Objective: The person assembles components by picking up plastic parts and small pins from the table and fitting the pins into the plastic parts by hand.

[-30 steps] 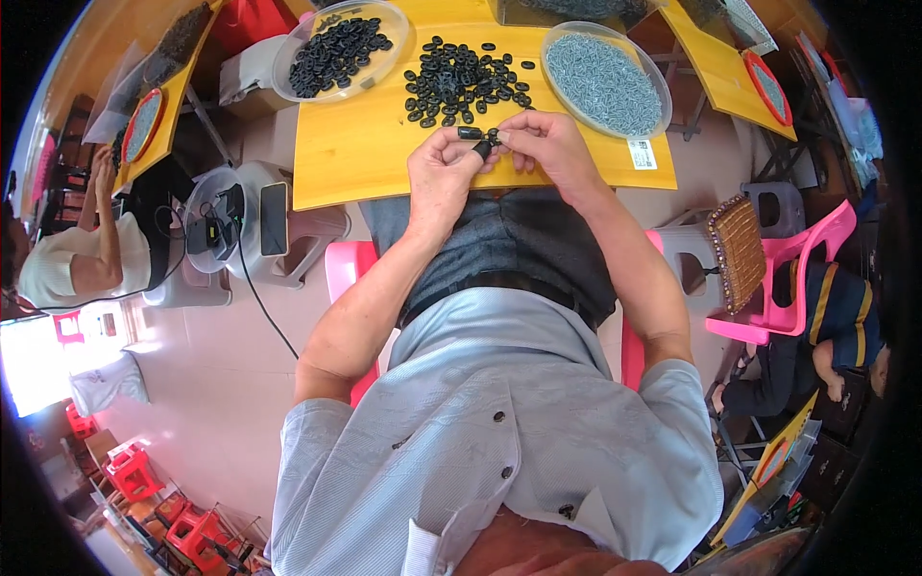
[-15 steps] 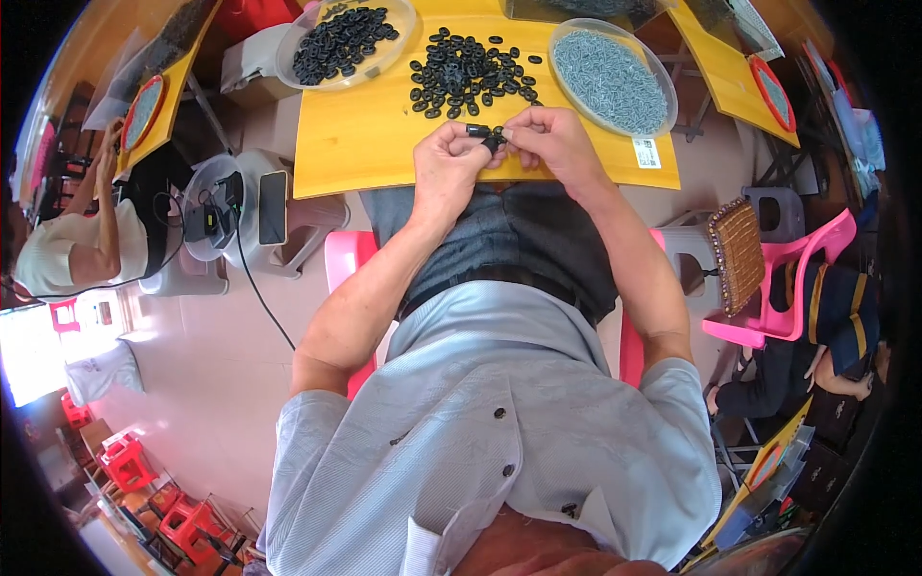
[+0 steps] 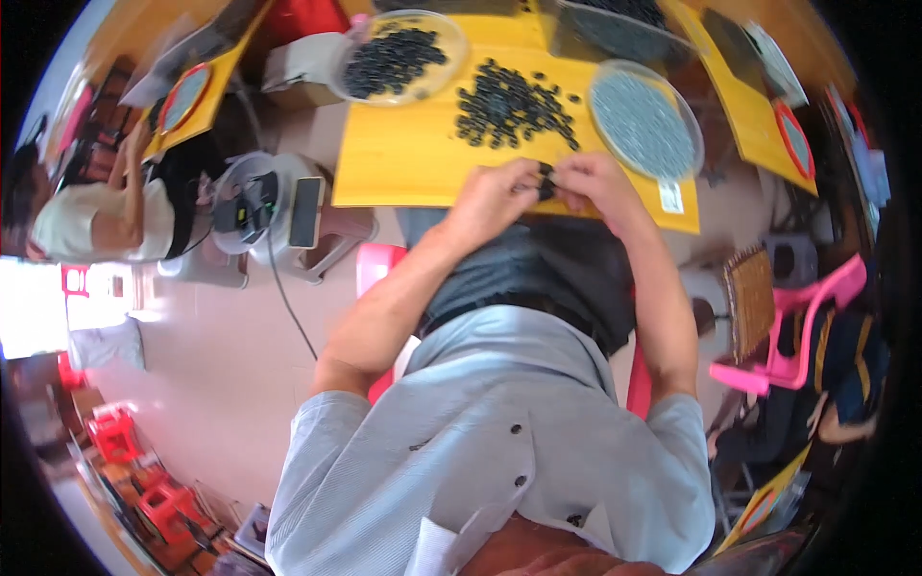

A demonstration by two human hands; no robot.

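Both hands meet close together over the near edge of the yellow table (image 3: 403, 178). My left hand (image 3: 495, 197) is closed on a small black part (image 3: 545, 180), which shows between the hands. My right hand (image 3: 600, 187) has its fingers pinched at the right side of that part; whatever they hold is hidden, and motion blurs the detail. Just beyond the hands lies a loose pile of black oval pieces with holes (image 3: 514, 104). To the right of it stands a round clear tub (image 3: 700, 154) full of small silvery screw-like pieces (image 3: 642, 123).
Another clear tub (image 3: 451, 72), holding more black pieces, stands at the far left of the table. A grey-tinted bin (image 3: 576, 48) sits at the back. At left, a phone (image 3: 305, 213) rests on a grey stool; a co-worker (image 3: 96, 221) sits beyond. A pink chair (image 3: 797, 336) stands right.
The whole view has shifted, so the table and hands appear farther right and lower. The hands stay together, and the black part between them is turned differently.
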